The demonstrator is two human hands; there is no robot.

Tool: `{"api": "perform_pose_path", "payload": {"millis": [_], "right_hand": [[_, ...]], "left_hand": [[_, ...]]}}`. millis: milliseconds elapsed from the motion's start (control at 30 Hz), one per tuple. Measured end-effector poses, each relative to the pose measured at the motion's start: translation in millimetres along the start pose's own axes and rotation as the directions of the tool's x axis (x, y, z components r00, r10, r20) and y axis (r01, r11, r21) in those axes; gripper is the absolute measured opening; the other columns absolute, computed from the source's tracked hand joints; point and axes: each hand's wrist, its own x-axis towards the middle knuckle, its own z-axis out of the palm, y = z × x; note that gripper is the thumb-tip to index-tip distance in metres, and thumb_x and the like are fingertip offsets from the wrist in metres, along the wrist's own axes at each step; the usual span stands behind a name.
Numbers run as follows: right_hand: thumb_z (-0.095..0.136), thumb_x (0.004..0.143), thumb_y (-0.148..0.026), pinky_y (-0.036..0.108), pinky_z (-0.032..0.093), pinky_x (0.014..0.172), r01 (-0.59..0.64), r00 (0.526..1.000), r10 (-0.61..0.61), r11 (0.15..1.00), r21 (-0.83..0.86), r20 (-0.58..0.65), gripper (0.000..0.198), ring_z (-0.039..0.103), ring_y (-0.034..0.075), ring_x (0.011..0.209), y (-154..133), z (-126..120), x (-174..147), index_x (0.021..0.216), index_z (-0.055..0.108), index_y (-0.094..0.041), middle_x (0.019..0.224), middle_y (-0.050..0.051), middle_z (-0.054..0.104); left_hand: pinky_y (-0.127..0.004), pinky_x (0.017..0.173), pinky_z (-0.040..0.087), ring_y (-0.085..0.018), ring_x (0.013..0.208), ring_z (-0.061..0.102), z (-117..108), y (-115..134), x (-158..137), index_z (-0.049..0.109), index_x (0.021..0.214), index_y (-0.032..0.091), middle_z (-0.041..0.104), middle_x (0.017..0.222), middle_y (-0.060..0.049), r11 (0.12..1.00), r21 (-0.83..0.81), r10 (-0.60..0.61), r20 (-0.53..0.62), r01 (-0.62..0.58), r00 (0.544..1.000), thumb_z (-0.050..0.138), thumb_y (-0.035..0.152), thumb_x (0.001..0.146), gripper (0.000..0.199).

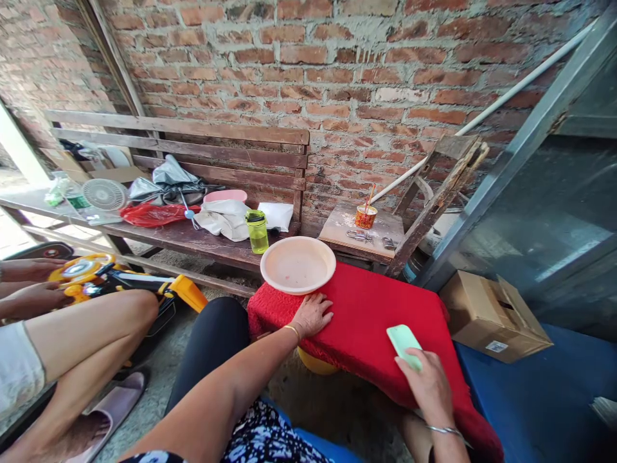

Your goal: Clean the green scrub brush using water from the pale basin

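Note:
My left hand (312, 316) lies on the red cloth (371, 308), palm down with the fingers apart, just in front of a pale pink basin (297, 265). Whether the fingertips touch the basin's rim I cannot tell. The basin has only small specks on its bottom. In my right hand (429, 384) is a flat, pale green piece with rounded corners (403, 341), gripped at its near end between thumb and fingers over the cloth's right side. Its underside is hidden, so its kind is unclear.
Behind the basin, a wooden bench (226, 247) holds a green bottle (257, 233), bags and a fan (105, 194). A chair (361, 225) bears a small tub (366, 217) and padlocks. At right sits a cardboard box (491, 318). Another person's hands (36, 289) hold a yellow toy (87, 273) at left.

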Motion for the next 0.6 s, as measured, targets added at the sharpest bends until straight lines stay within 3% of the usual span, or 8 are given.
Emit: {"api": "perform_pose_path", "payload": {"millis": [67, 133, 200, 267, 367, 467, 600], "right_hand": [[0.057, 0.071, -0.071, 0.050, 0.049, 0.077, -0.168, 0.983, 0.163, 0.984, -0.058, -0.085, 0.045, 0.060, 0.034, 0.082, 33.7, -26.2, 1.7, 0.084, 0.071, -0.030, 0.079, 0.009, 0.059], [0.056, 0.066, -0.076, 0.053, 0.046, 0.071, -0.321, 0.936, 0.299, 0.941, -0.103, -0.188, 0.045, 0.059, 0.038, 0.080, 59.0, -49.2, 2.2, 0.079, 0.069, -0.035, 0.071, 0.008, 0.057], [0.055, 0.064, -0.079, 0.055, 0.044, 0.068, -0.419, 0.889, 0.389, 0.904, -0.083, -0.242, 0.046, 0.058, 0.040, 0.079, 68.1, -61.9, 2.5, 0.076, 0.067, -0.037, 0.067, 0.008, 0.055], [0.056, 0.064, -0.078, 0.054, 0.046, 0.069, -0.426, 0.885, 0.412, 0.904, -0.023, -0.216, 0.046, 0.059, 0.041, 0.083, 59.7, -60.2, 3.2, 0.078, 0.068, -0.036, 0.069, 0.008, 0.056], [0.058, 0.069, -0.071, 0.052, 0.049, 0.077, -0.289, 0.947, 0.292, 0.956, 0.040, -0.136, 0.046, 0.061, 0.038, 0.087, 25.2, -33.9, 4.9, 0.083, 0.070, -0.029, 0.080, 0.010, 0.060], [0.060, 0.073, -0.064, 0.046, 0.050, 0.083, -0.061, 0.998, 0.063, 0.995, 0.079, -0.017, 0.043, 0.061, 0.031, 0.087, -13.5, 3.0, 4.7, 0.085, 0.071, -0.024, 0.088, 0.009, 0.059], [0.058, 0.082, -0.056, 0.042, 0.049, 0.085, 0.195, 0.979, -0.197, 0.980, 0.029, 0.061, 0.034, 0.060, 0.026, 0.088, -39.4, 33.3, 1.6, 0.089, 0.072, -0.026, 0.093, 0.007, 0.058]], "left_hand": [[-0.048, 0.114, 0.037, -0.029, 0.127, 0.053, 0.8, -0.3, 0.2, 0.066, 0.127, 0.024, 0.058, 0.135, -0.010, 1.000, -0.014, 0.005, -0.011, -0.005, 1.000, 0.057, 0.037, 0.096, 0.035], [-0.048, 0.114, 0.037, -0.028, 0.127, 0.053, 1.6, -0.4, 0.3, 0.066, 0.126, 0.025, 0.059, 0.134, -0.010, 1.000, -0.024, 0.006, -0.019, -0.007, 1.000, 0.057, 0.037, 0.096, 0.034], [-0.048, 0.113, 0.037, -0.028, 0.126, 0.054, 2.1, -0.4, 0.3, 0.066, 0.126, 0.025, 0.059, 0.134, -0.010, 1.000, -0.029, 0.004, -0.024, -0.005, 1.000, 0.057, 0.037, 0.095, 0.034], [-0.048, 0.113, 0.037, -0.029, 0.126, 0.054, 2.1, -0.1, 0.2, 0.066, 0.126, 0.025, 0.059, 0.134, -0.010, 1.000, -0.030, 0.002, -0.026, -0.003, 1.000, 0.057, 0.037, 0.095, 0.034], [-0.048, 0.114, 0.037, -0.029, 0.127, 0.053, 1.1, 0.5, -0.1, 0.066, 0.126, 0.024, 0.059, 0.134, -0.011, 1.000, -0.019, 0.002, -0.018, -0.002, 1.000, 0.057, 0.037, 0.096, 0.034], [-0.048, 0.114, 0.037, -0.029, 0.127, 0.054, -0.2, 0.9, -0.5, 0.066, 0.126, 0.023, 0.059, 0.134, -0.011, 1.000, -0.010, 0.001, -0.018, -0.001, 1.000, 0.057, 0.036, 0.096, 0.035], [-0.048, 0.115, 0.036, -0.028, 0.126, 0.054, -0.2, 0.3, -1.0, 0.066, 0.126, 0.025, 0.059, 0.134, -0.009, 1.000, -0.014, 0.001, -0.025, -0.001, 1.000, 0.058, 0.037, 0.095, 0.034]]}}
